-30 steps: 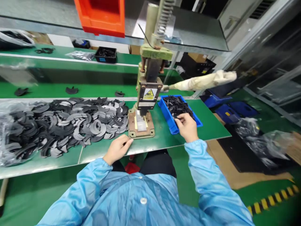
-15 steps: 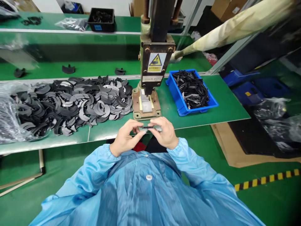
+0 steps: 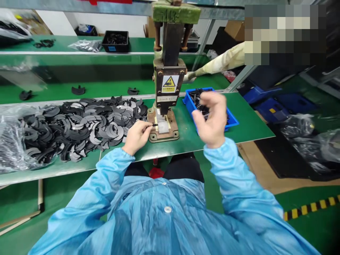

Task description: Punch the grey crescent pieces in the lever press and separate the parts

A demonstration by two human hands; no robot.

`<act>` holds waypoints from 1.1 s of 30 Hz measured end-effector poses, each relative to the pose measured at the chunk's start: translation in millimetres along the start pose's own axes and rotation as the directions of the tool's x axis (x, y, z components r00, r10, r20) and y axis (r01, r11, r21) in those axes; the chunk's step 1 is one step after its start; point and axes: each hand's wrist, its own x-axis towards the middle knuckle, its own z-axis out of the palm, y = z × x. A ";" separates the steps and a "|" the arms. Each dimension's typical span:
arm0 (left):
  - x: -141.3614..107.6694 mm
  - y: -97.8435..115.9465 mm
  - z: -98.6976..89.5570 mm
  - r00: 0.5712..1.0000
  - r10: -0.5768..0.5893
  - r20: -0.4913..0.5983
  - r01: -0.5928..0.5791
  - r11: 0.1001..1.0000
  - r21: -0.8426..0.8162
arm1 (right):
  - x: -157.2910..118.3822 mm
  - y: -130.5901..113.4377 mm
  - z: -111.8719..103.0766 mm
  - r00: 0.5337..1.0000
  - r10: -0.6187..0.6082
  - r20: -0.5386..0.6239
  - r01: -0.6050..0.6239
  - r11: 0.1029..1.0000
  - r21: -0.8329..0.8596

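A small black plastic part is pinched between the thumb and fingers of my left hand. Its tip reaches over the pale plate on the base of a hand press, just under the black ram. My right hand is raised in front of the blue bin, thumb and fingers apart, nothing visible between them; it hides part of the bin. Thin black plastic pieces fill this bin. Left of the press lies a big heap of black crescent-shaped pieces.
The press's cloth-wrapped lever sticks out to the upper right. Clear plastic bags lie at the heap's left end. Several crescent pieces sit behind the heap, including one piece. A black bin stands on the back shelf.
My hands were together before my body, both holding the black part. They have parted: the left carried it forward to the press base, the right moved right and up towards the blue bin.
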 end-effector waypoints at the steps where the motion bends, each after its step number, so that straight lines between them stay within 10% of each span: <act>1: 10.6 -6.3 3.8 1.000 -0.007 0.015 0.006 0.999 0.044 | 26.2 -0.3 -5.9 0.996 -0.029 -0.087 0.033 0.999 0.041; 8: 48.8 -13.2 26.9 0.972 -0.019 0.235 -0.059 0.945 0.322 | 127.3 -29.2 -16.8 0.963 -0.229 -0.143 0.266 0.895 0.359; 16: 55.6 -5.4 24.6 0.915 -0.020 0.403 -0.171 0.886 0.432 | 54.2 -36.8 -27.6 0.982 -0.187 0.019 0.168 0.916 0.363; 24: 51.5 -0.2 27.4 0.940 -0.022 0.342 -0.107 0.929 0.354 | -24.5 -3.3 6.6 0.958 -0.232 -0.169 0.260 0.951 0.166; 30: -6.9 13.6 -1.1 0.974 0.052 0.222 -0.095 0.977 0.190 | -23.1 17.9 30.0 0.880 -0.170 -0.444 0.289 0.933 0.214; 33: -59.4 8.7 -32.9 0.999 -0.010 0.037 0.002 0.982 0.191 | -21.3 28.3 38.5 0.819 0.110 -0.563 0.053 0.963 0.265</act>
